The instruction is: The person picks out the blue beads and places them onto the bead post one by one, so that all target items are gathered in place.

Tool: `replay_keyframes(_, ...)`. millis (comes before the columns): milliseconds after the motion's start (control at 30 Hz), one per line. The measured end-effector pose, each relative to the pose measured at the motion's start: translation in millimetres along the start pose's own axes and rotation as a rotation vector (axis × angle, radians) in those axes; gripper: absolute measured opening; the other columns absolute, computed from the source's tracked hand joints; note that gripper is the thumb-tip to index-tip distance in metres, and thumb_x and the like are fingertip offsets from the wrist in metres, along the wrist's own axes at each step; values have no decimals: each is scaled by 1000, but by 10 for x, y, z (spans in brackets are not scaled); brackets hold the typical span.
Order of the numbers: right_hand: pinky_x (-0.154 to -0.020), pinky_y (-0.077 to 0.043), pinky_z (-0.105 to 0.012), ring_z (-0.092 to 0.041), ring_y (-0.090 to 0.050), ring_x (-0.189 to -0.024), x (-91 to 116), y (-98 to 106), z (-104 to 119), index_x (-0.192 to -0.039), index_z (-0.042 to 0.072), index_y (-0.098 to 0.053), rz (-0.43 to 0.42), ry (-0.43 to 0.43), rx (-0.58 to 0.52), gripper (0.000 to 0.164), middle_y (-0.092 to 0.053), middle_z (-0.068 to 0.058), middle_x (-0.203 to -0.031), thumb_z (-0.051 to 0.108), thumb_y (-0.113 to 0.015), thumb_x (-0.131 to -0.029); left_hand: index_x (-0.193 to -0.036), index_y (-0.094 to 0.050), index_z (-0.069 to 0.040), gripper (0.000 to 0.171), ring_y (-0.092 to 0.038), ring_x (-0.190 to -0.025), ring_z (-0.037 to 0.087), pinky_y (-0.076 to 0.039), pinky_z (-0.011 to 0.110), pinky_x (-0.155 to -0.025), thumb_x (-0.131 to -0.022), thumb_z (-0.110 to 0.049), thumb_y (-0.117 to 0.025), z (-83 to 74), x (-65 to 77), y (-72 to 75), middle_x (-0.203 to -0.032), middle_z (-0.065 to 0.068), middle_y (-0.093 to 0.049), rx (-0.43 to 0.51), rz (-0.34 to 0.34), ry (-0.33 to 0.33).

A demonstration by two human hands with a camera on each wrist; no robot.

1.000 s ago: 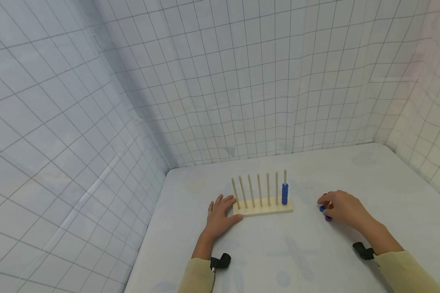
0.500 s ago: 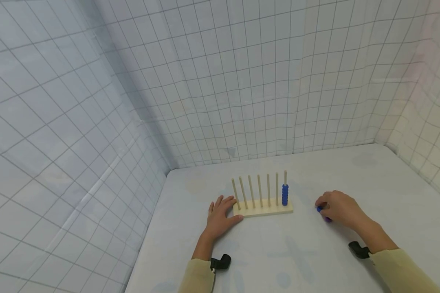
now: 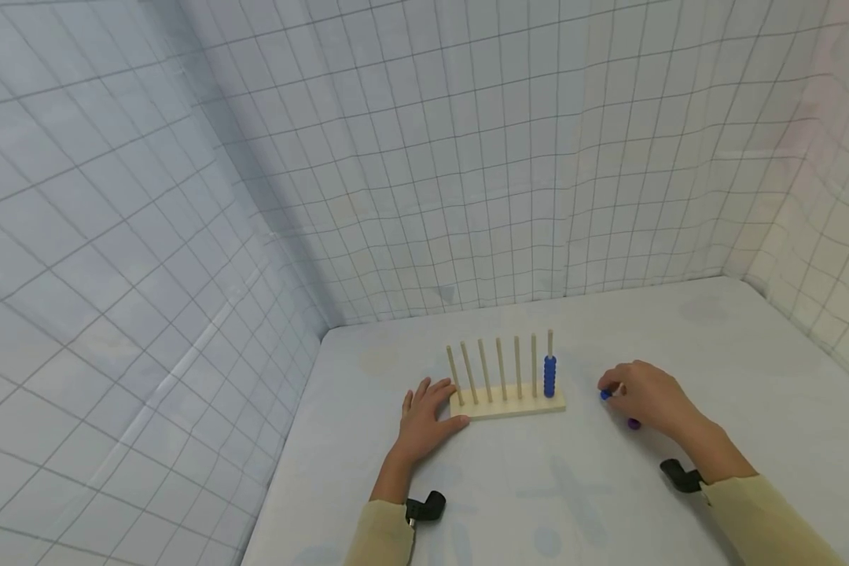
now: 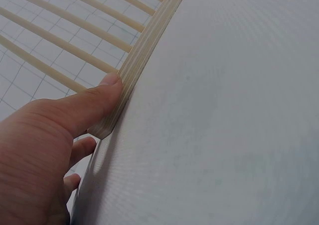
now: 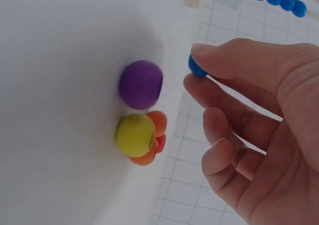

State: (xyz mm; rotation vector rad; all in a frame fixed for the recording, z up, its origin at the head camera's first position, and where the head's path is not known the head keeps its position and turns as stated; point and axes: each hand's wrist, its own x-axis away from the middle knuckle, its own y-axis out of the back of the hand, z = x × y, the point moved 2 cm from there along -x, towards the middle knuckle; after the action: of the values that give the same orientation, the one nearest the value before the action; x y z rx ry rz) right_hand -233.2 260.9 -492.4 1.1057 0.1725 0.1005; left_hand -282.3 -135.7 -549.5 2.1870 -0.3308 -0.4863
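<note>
My left hand (image 3: 424, 420) holds the left end of a pale wooden peg rack (image 3: 507, 406), a flat base with several upright pegs. In the left wrist view the thumb (image 4: 107, 93) lies along the front edge of the base, with other fingers behind its end. A stack of blue beads (image 3: 549, 377) sits on the rightmost peg; the other pegs are bare. To the right of the rack, my right hand (image 3: 647, 395) pinches one blue bead (image 5: 196, 67) between thumb and forefinger. Its remaining fingers are loosely curled.
Near the right hand a purple bead (image 5: 141, 84) lies on the white tabletop (image 3: 531, 479). Beside it, in the right wrist view, are a yellow bead (image 5: 135, 135), two orange beads (image 5: 158, 122) and a red one (image 5: 161, 144). Gridded white cloth (image 3: 467, 196) hangs behind the table.
The right hand has closed on the blue bead and moved it left, a little toward the rack, away from the purple bead. My left hand and the rack have stayed put.
</note>
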Motion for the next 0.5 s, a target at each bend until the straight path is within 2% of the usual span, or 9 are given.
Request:
replay_keyframes(100,-60,-51,-33,-16,-58,-74,-28,19,33,-100,13,-78,-5,-2,1,18,-69,-1,-90,9,-78,-82,-142,-59,-19,64,-21,-150,36,-5,64,-117,-89,-54,-71,-6,2,6,-154,1,-46,1,-1,-1)
replay_keyframes(367,-68,-56,-42,-17,-61,-76,-88,62,99,-101,13,-78,-42,38,19,17,-71,0,-92,12,-79,-84,-142,-58,-19,65,-20,-150,36,-4,65,-116,-89,-54,-71,-10,-1,10,-154,1,-46,11,2,-5)
replay_keyframes(500,-68,-55,-43,-17,-62,-77,-104,89,150,-102,12,-78,-62,52,10,18,-71,0,-91,13,-79,-84,-142,-58,-20,65,-20,-150,36,-4,64,-117,-89,-54,-71,3,0,1,-154,0,-45,12,2,-4)
